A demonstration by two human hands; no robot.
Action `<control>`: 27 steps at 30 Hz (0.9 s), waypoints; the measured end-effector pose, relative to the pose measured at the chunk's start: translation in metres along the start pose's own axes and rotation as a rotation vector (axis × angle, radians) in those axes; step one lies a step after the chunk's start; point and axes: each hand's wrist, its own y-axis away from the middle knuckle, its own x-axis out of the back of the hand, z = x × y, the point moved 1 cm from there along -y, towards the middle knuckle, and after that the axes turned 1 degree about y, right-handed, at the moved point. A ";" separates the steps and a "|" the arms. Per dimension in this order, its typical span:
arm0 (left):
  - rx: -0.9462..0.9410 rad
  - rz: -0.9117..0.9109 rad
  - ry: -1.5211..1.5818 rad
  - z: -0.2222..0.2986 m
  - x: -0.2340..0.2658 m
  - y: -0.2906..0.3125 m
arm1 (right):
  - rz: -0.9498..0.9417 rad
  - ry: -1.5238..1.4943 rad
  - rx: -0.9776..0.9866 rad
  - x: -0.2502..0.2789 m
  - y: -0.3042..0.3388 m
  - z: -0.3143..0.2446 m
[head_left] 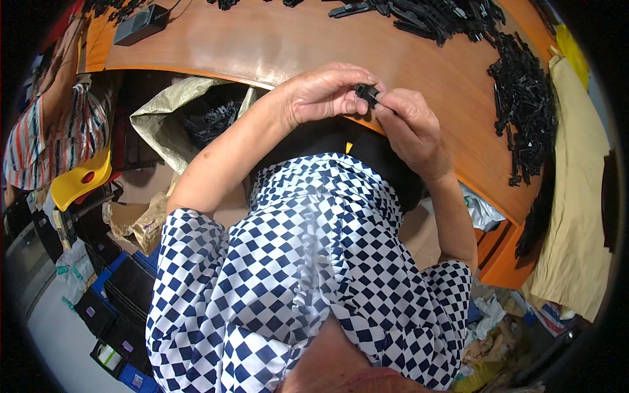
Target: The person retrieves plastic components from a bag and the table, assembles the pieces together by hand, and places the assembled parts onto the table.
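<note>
A small black plastic part (367, 94) is pinched between my two hands, just over the table's near edge. My left hand (331, 92) grips it between thumb and fingertips from the left. From the right, the thumb and forefinger of my right hand (411, 124) close on its other side. The fingers partly cover the part, so its full shape does not show. Beneath both hands runs the edge of the brown wooden table (262, 46).
Heaps of black plastic parts (524, 105) lie along the table's far and right sides. A dark grey box (141, 25) sits at the far left. Below the edge stands an open woven sack (164, 121) of black pieces. Another person's striped sleeve (39, 144) is at left, near a yellow chair (82, 180).
</note>
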 end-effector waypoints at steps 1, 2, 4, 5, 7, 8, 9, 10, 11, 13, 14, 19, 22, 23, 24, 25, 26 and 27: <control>0.007 -0.015 0.014 0.001 -0.001 0.000 | 0.019 -0.023 -0.043 -0.001 0.003 0.001; 0.014 -0.030 0.029 0.001 -0.001 -0.001 | 0.038 -0.045 -0.086 -0.002 0.006 0.002; 0.020 -0.069 0.111 -0.002 0.004 -0.003 | 0.053 -0.050 -0.107 -0.003 0.007 0.002; 0.025 -0.109 0.192 -0.003 0.006 -0.003 | 0.068 -0.052 -0.127 -0.004 0.007 0.002; -0.021 -0.074 0.220 -0.005 -0.004 -0.001 | 0.093 0.011 -0.130 -0.003 0.010 0.007; -0.071 -0.039 0.247 -0.007 -0.011 0.001 | 0.117 0.075 -0.129 -0.001 0.011 0.010; -0.067 -0.040 0.244 -0.012 -0.021 0.003 | 0.121 0.077 -0.133 0.000 0.010 0.013; -0.185 0.018 0.217 -0.019 -0.031 0.005 | 0.156 0.201 -0.038 0.002 0.007 0.016; -0.303 0.074 0.190 -0.024 -0.039 0.006 | 0.191 0.326 0.056 0.003 0.004 0.017; -0.361 0.073 0.142 -0.031 -0.047 0.001 | 0.218 0.346 0.025 -0.001 -0.001 0.014; -0.424 0.149 0.085 -0.032 -0.050 -0.003 | 0.245 0.372 -0.009 -0.004 -0.004 0.012; -0.453 0.385 -0.032 -0.036 -0.059 -0.009 | 0.277 0.433 -0.066 -0.021 0.003 0.019; -0.431 0.414 0.046 -0.035 -0.061 -0.009 | 0.291 0.427 0.002 -0.026 0.008 0.025; -0.429 0.412 0.045 -0.035 -0.059 -0.009 | 0.298 0.419 0.044 -0.026 0.010 0.025; -0.416 0.375 0.063 -0.034 -0.057 -0.010 | 0.298 0.420 0.044 -0.026 0.008 0.024; -0.403 0.336 0.080 -0.033 -0.054 -0.010 | 0.297 0.413 0.043 -0.025 0.006 0.022; -0.402 0.333 0.080 -0.033 -0.049 -0.010 | 0.296 0.405 0.043 -0.024 0.003 0.020; -0.423 0.292 0.059 -0.031 -0.047 -0.011 | 0.303 0.408 0.038 -0.022 0.002 0.019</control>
